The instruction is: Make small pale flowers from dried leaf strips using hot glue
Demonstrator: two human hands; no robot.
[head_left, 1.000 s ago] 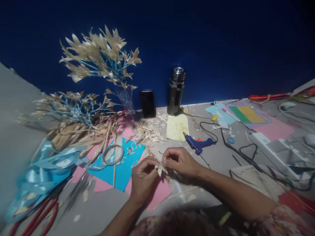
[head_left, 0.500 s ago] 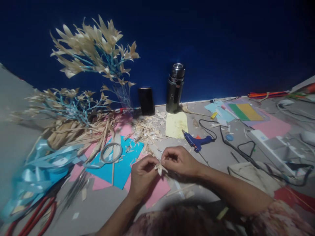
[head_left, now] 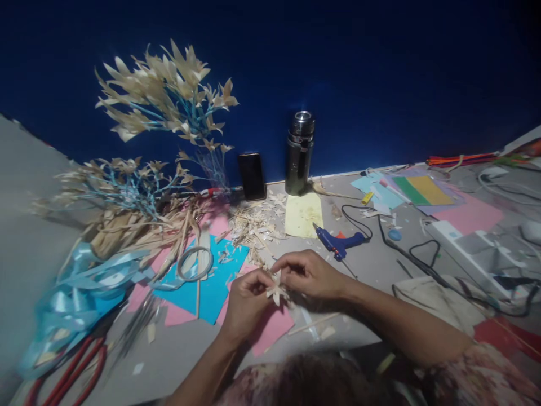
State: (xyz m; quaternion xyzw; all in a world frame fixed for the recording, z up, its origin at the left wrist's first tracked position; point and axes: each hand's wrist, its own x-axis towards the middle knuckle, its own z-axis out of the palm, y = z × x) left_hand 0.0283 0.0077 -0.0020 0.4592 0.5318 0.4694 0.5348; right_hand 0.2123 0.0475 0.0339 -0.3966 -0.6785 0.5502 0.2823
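Observation:
A small cream-coloured husk flower with pointed petals hangs between my two hands, over a pink paper sheet. My left hand pinches its left side between thumb and fingers. From the other side my right hand has its fingers curled in on the flower's top. The fingertips hide the flower's base. Just beyond my right hand lies a blue glue gun, its nozzle toward the back left. A blue paper sheet with shavings on it is left of my left hand.
At the back stand a phone, a metal flask and branches of husk flowers. Blue ribbon and red-handled scissors lie left. A power strip and black cable are right. Husk scraps cover the middle.
The fingers of my right hand have shifted slightly on the flower, and its petals are turned a little differently. The whole view has moved slightly; the other things look unmoved.

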